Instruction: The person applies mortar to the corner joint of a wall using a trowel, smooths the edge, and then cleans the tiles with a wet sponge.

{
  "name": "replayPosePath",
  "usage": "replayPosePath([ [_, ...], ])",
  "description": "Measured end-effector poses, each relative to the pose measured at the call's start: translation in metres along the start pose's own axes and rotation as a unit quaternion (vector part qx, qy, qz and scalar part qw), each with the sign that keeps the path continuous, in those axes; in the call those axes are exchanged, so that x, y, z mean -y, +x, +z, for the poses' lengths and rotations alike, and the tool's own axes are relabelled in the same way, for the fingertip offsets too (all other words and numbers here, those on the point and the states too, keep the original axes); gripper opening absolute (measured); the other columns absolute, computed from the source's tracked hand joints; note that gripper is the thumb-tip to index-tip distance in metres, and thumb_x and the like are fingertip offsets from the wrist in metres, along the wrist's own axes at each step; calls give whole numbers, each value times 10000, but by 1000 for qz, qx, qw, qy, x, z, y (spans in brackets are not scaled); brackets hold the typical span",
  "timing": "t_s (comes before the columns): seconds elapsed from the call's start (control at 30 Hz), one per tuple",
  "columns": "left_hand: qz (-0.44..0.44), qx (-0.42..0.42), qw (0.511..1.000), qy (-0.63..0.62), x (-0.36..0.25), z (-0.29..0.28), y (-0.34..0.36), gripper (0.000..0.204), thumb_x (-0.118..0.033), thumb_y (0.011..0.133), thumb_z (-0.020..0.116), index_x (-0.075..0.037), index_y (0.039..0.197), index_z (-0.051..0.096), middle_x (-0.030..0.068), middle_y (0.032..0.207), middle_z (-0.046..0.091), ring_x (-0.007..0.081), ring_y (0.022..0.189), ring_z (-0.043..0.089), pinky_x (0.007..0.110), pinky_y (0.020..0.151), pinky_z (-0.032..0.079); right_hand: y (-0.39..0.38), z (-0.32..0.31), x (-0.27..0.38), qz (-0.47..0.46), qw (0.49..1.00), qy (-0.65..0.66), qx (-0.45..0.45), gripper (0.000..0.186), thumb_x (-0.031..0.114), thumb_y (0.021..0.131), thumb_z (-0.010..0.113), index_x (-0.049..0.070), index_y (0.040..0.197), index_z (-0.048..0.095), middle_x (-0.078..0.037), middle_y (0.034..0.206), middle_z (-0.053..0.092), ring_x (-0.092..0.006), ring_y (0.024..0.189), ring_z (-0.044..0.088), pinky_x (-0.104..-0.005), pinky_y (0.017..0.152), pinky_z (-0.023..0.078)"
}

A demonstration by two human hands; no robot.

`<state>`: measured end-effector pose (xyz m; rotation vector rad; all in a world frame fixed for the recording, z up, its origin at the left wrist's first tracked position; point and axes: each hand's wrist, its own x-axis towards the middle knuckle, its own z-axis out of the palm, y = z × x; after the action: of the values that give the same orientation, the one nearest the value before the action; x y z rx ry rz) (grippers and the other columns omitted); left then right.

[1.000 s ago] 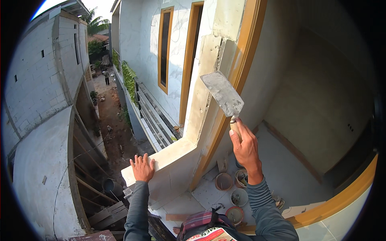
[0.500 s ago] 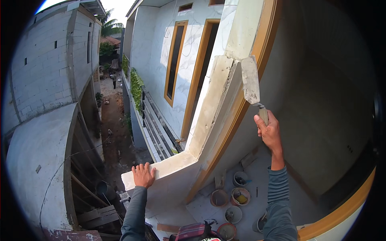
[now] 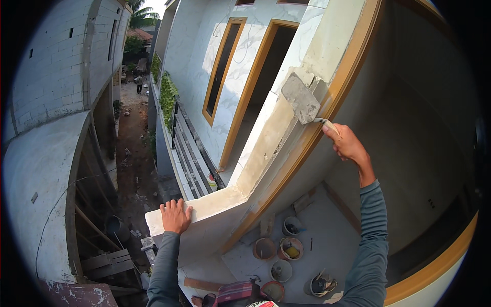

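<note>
Wearing long dark blue-grey sleeves [image 3: 164,268], reaching in from the lower edge. Resting the open left hand [image 3: 176,216], palm down with fingers slightly spread, on the flat cream-plastered top of a low wall [image 3: 217,203]. Gripping with the closed right hand [image 3: 350,144] the pale wooden handle of a grey metal trowel [image 3: 302,100] with a broad, flat, mortar-stained blade. Holding the blade tilted at the upper part of a narrow cream-plastered wall edge [image 3: 268,140], just beside a long orange-brown wooden frame [image 3: 360,46]; cannot make out any contact between blade and plaster. Below, on a pale floor [image 3: 330,230] inside the frame, standing close together: several round mortar-stained buckets [image 3: 264,249], including one with something yellow inside. Beyond the low wall, running away lengthwise: a dark-barred balcony railing [image 3: 192,139] with green leafy plants [image 3: 167,94] near its far end. Alongside, a white marbled tile wall [image 3: 202,46] with a narrow brown-framed window [image 3: 223,71]. To the left, a grey block building [image 3: 56,77] across a brown dirt lane [image 3: 134,153]. Far down the lane, a small standing person [image 3: 139,84], and behind, a green palm tree [image 3: 143,19].
</note>
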<state>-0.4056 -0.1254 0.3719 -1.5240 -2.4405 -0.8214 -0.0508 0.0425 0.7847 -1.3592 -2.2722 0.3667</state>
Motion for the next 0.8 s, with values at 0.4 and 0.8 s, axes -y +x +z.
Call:
replayPosePath([
  [0.4, 5, -13, 1000, 0, 4, 7, -6, 402, -426, 912, 559, -74, 1095, 626, 124, 977, 567, 285, 1006, 509, 478, 952, 310, -17, -12, 7, 17, 990, 75, -119, 520, 503, 989, 539, 19, 800, 542, -4, 537, 461, -91, 401, 444, -281, 358, 381],
  [0.8, 6, 16, 1000, 13, 1, 7, -2, 404, -439, 948, 509, -87, 1115, 614, 136, 1016, 577, 296, 1012, 523, 468, 943, 326, -26, 28, 0, 5, 997, 55, -58, 476, 458, 979, 547, 15, 807, 555, -17, 570, 502, -76, 404, 458, -265, 348, 373],
])
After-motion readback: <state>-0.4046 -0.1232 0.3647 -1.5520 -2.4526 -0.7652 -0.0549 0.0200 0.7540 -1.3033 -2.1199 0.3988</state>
